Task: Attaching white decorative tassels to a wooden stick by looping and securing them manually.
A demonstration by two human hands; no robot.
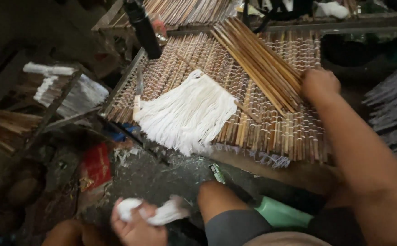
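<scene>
My right hand rests closed on the near end of a bundle of long bamboo sticks that lies slantwise on a woven bamboo mat. A flat bunch of white threads lies spread on the mat's left part. Low in the view, my left hand grips a small wad of white thread beside my knee.
A knife with a pale handle lies at the mat's left edge. A dark bottle stands at the mat's far corner. White bundles sit on a rack at left. A red packet and a green object lie on the littered floor.
</scene>
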